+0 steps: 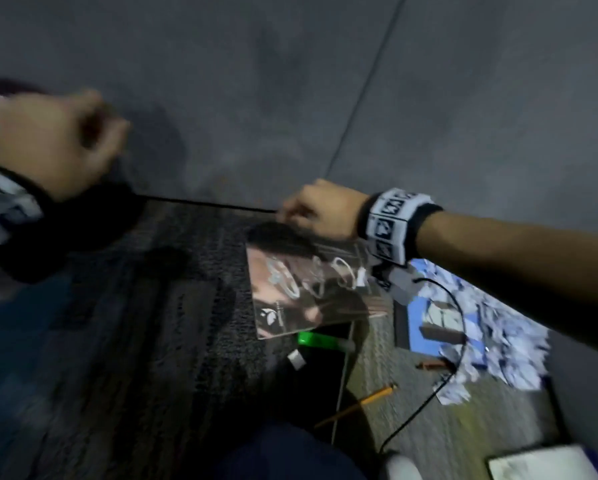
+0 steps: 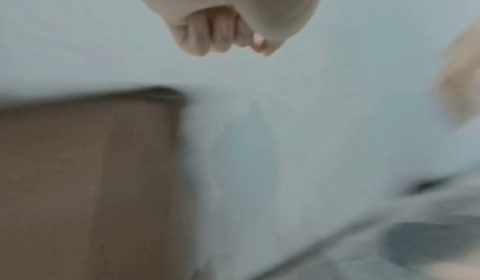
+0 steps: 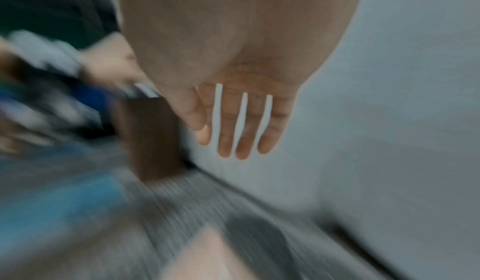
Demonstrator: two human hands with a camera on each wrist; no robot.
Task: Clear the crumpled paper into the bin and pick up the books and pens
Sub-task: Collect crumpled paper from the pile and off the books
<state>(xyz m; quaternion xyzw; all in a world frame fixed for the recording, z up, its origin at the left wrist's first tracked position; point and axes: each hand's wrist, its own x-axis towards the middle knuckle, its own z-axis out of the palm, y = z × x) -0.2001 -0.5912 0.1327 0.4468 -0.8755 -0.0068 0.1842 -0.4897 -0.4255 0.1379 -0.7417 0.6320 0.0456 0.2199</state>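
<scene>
A book with a dark photo cover [image 1: 308,292] lies flat on the carpet by the wall. My right hand [image 1: 290,213] is at its far edge, and the right wrist view shows the hand [image 3: 233,147] with straight fingers and nothing in it. My left hand [image 1: 93,133] hovers at the upper left, blurred; in the left wrist view the hand [image 2: 223,42] is curled into a fist with nothing seen in it. A green marker [image 1: 321,341], a pencil [image 1: 359,403] and a brown pen [image 1: 432,365] lie near the book. Crumpled paper [image 1: 498,334] is heaped at the right over a blue book [image 1: 415,317].
A grey wall [image 1: 325,81] rises just behind the book. A brown box [image 2: 91,181] stands against it, also seen as a brown box [image 3: 153,136] from the right wrist. A white notebook [image 1: 540,462] lies bottom right, and a black cable [image 1: 429,396] hangs from my right wrist.
</scene>
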